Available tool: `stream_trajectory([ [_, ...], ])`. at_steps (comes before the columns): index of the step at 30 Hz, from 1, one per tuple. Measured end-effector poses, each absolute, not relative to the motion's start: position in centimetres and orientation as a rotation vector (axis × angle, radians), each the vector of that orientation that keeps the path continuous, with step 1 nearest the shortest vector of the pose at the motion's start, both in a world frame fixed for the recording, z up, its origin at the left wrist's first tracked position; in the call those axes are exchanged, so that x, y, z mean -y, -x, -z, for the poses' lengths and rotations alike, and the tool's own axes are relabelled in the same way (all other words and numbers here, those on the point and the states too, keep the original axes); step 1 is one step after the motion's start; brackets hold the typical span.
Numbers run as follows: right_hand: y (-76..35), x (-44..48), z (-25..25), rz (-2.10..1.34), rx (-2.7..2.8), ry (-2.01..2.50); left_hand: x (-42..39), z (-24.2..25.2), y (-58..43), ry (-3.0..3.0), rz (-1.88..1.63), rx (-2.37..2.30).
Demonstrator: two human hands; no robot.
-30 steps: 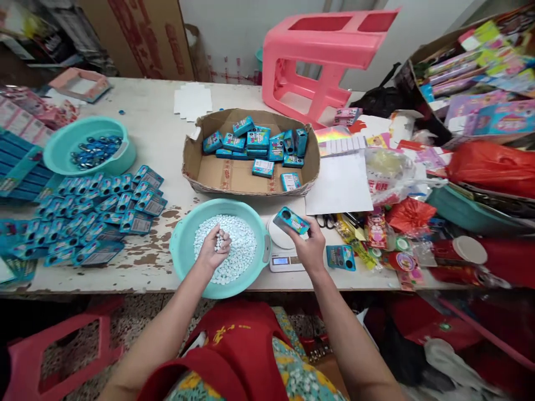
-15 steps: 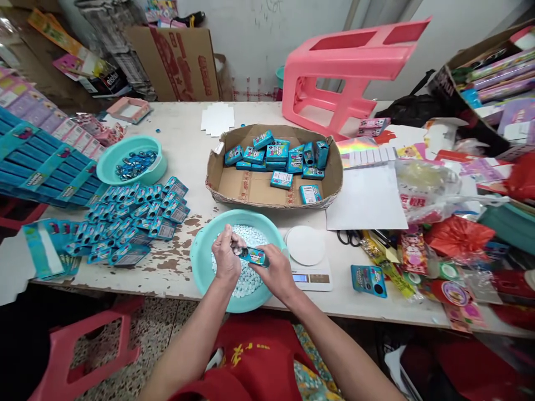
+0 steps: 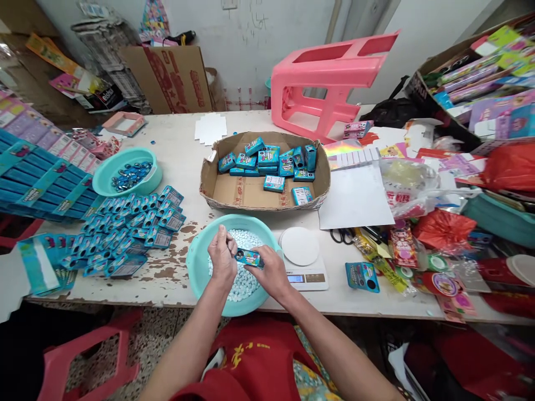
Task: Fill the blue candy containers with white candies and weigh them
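In the head view my right hand [image 3: 271,272] grips a small blue candy box [image 3: 249,258] by its right end, over a light-green basin [image 3: 196,278] of round white candies [image 3: 244,285]. My left hand [image 3: 222,253] is curled at the box's left end, thumb upward. Its fingers hide whatever lies inside them; whether they touch the box I cannot tell. A dark round opening shows on the box near that hand. Just right of the basin stands a white kitchen scale [image 3: 300,247] with a lit display.
Behind the basin sits a cardboard tray [image 3: 221,192] of blue boxes. At left are many upright blue boxes [image 3: 134,223] and a green basin [image 3: 102,181] of shiny blue pieces [image 3: 131,175]. A pink stool [image 3: 317,67], scissors [image 3: 341,236] and packaging clutter stand rightward.
White candies that showed in my left hand are now hidden as its fingers have closed up. The box has shifted slightly left in my right hand, and the view has shifted a little.
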State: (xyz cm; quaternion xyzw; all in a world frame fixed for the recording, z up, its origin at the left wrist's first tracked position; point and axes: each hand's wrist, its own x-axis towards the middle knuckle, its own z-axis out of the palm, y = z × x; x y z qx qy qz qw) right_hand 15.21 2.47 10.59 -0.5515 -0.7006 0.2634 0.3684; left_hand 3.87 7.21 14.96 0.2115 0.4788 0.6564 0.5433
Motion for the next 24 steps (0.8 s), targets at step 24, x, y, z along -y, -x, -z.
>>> stream_trajectory([
  [24, -33.0, 5.5, -2.1, -0.280, 0.929, 1.946, -34.5, -11.2, -12.3, -2.416, -0.724, -1.422],
])
